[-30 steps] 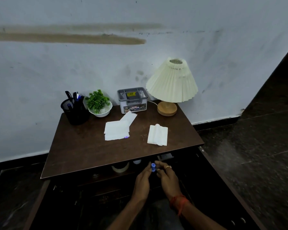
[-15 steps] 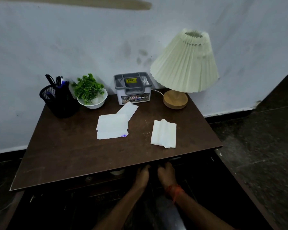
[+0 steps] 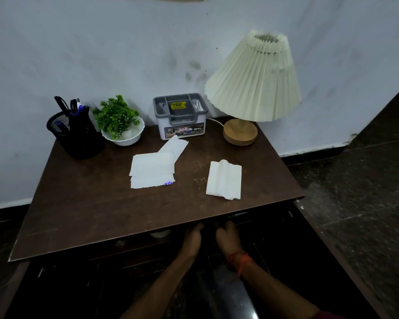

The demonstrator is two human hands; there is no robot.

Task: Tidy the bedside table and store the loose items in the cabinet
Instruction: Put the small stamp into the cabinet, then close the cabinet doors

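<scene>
Currently on the dark brown wooden bedside table (image 3: 97, 217), back row from left to right: black wire-mesh pen holder (image 3: 76, 137) with pens and scissors standing in it; small green leafy plant in a white bowl (image 3: 122, 127), just beside the holder; grey-and-white plastic organiser box (image 3: 181, 120) with a yellow label; cream pleated-shade lamp on a round wooden base (image 3: 251, 79). Loose items, middle of the top: stack of white paper sheets (image 3: 152, 169), slightly fanned, its far sheet touching the organiser box, with a small purple-blue mark at the near right corner, too small to identify; folded white tissue (image 3: 225, 179), apart from the stack and to its right. Dark cabinet (image 3: 270, 224) beneath the top: front open, interior mostly in shadow, one pale rounded object (image 3: 160, 233) just visible under the table edge. Left hand (image 3: 192, 240) and right hand (image 3: 228, 238), the right with an orange thread at the wrist (image 3: 238, 261): side by side, both reaching into the cabinet just below the table edge; fingers hidden by the top, so whether they grip anything cannot be told. Progress, as judged: storing appears under way, at least one item inside; papers and tissue not yet put away, likely the main work left; the back row looks already orderly
</scene>
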